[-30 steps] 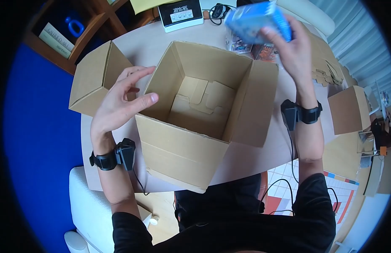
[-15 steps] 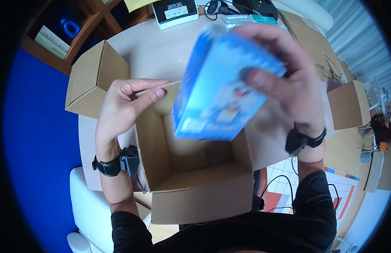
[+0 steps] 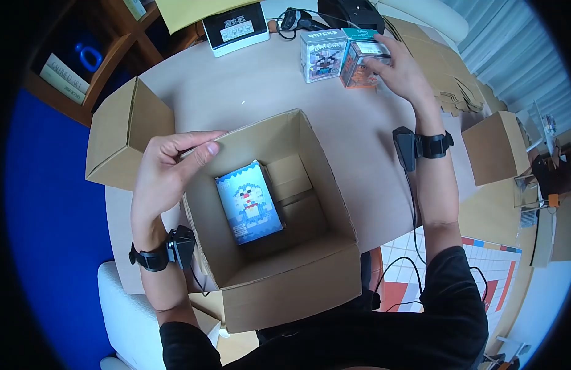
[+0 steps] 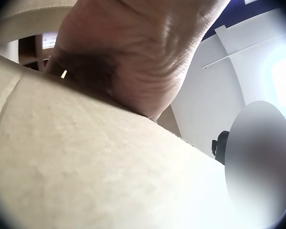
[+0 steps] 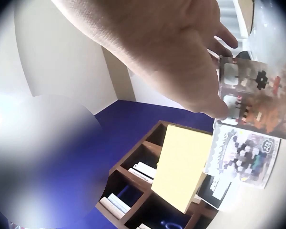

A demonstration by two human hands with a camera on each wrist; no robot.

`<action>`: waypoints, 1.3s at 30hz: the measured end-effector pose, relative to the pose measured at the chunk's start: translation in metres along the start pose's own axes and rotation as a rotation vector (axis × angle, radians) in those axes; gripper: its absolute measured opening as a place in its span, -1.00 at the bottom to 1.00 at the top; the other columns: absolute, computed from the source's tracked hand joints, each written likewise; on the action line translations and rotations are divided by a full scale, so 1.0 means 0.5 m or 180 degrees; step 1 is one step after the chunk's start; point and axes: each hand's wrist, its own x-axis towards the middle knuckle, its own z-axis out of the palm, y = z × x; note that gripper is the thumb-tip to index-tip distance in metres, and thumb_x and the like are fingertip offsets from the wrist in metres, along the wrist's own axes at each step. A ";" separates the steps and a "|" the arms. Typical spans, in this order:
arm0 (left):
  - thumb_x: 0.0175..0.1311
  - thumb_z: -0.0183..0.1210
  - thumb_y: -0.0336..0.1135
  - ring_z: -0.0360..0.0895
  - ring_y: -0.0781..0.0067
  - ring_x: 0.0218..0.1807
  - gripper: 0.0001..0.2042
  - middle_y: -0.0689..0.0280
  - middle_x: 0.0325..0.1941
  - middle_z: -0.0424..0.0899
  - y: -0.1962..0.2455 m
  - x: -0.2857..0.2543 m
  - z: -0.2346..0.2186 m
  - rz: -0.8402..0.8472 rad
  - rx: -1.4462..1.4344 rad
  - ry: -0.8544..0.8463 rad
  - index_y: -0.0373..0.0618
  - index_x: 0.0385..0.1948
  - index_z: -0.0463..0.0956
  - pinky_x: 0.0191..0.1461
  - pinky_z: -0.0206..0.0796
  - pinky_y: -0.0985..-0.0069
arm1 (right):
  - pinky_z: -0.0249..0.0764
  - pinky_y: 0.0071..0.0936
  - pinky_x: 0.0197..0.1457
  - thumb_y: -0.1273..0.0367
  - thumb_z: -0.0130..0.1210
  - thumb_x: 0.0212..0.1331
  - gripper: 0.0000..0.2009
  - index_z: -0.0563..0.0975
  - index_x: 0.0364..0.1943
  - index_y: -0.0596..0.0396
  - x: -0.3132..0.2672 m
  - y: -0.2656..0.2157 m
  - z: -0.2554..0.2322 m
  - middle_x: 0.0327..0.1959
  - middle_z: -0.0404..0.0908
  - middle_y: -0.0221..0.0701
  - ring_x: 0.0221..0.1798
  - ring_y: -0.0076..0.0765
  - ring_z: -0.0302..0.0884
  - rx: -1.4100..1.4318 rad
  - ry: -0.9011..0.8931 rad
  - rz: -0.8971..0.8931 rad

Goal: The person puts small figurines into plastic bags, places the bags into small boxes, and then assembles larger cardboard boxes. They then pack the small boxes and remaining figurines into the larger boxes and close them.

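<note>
My left hand (image 3: 165,176) pinches the left rim of an open cardboard box (image 3: 291,302), thumb on the inner side. Close up in the left wrist view, the cardboard wall (image 4: 100,157) fills the lower part. A blue building-brick box (image 3: 249,203) with a pixel figure lies flat inside, toward the left wall. My right hand (image 3: 405,71) reaches to an orange brick box (image 3: 359,73), its fingers spread about the top and thumb at the front. In the right wrist view the thumb overlaps the box's edge. A white brick box (image 3: 322,58) stands just left of it.
Teal packaging (image 3: 359,32) shows behind the orange box. A screen device (image 3: 236,31) and a cabled black handheld device (image 3: 294,21) stand at the back. Another carton (image 3: 128,132) is at left, one more (image 3: 495,148) at right, with flattened cardboard (image 3: 433,61) at back right.
My right hand carried the blue box over the cardboard box, let it go inside, and moved back to the orange box. The left hand took the rim, and the cardboard box shifted and turned.
</note>
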 end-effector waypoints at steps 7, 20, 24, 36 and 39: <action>0.29 0.24 -0.38 0.57 0.64 -0.17 -0.78 0.23 -0.19 0.75 -0.007 0.002 -0.001 -0.0081 -0.0169 -0.0041 -0.26 -0.09 0.66 0.01 0.38 0.64 | 0.45 -0.28 0.10 0.22 0.41 -0.06 -0.34 0.43 0.20 0.05 0.001 0.008 0.005 0.07 0.42 -0.15 0.01 -0.11 0.50 -0.0444 -0.0019 0.0034; 0.28 0.25 -0.33 0.58 0.62 -0.19 -0.77 0.26 -0.22 0.75 -0.016 0.012 0.001 0.0108 0.0075 0.0312 -0.27 -0.12 0.67 -0.03 0.40 0.64 | 0.46 -0.39 -0.06 0.37 0.29 0.07 -0.54 0.47 0.09 0.09 0.003 -0.003 -0.011 -0.21 0.64 -0.26 -0.15 -0.29 0.59 0.0605 -0.0735 0.0211; 0.30 0.24 -0.33 0.59 0.61 -0.19 -0.76 0.27 -0.20 0.74 -0.030 0.016 0.001 0.0142 -0.0083 0.0266 -0.29 -0.12 0.66 -0.05 0.41 0.64 | 0.45 -0.52 -0.18 0.34 0.24 0.20 -0.63 0.51 0.10 0.06 0.002 -0.045 -0.027 -0.18 0.62 -0.37 -0.20 -0.51 0.52 0.0676 -0.0124 -0.0251; 0.50 -0.15 0.09 0.57 0.49 -0.10 -0.41 0.17 -0.20 0.72 -0.018 0.024 0.038 0.0272 -0.0524 0.0476 -0.38 -0.11 0.62 0.10 0.36 0.53 | 0.37 -0.54 0.15 0.25 -0.10 0.44 -0.60 0.37 0.25 0.16 -0.124 -0.304 -0.052 0.13 0.52 -0.34 0.15 -0.47 0.46 0.2918 -0.0930 -0.0324; 0.48 -0.29 0.23 0.52 0.43 -0.09 -0.32 0.13 -0.19 0.67 -0.018 0.019 0.027 0.0284 0.0087 0.0535 -0.26 0.03 0.57 0.11 0.31 0.49 | 0.30 -0.42 0.28 0.33 0.00 0.38 -0.59 0.35 0.27 0.11 -0.141 -0.317 -0.049 0.27 0.40 -0.37 0.30 -0.39 0.35 0.2849 -0.1065 -0.0428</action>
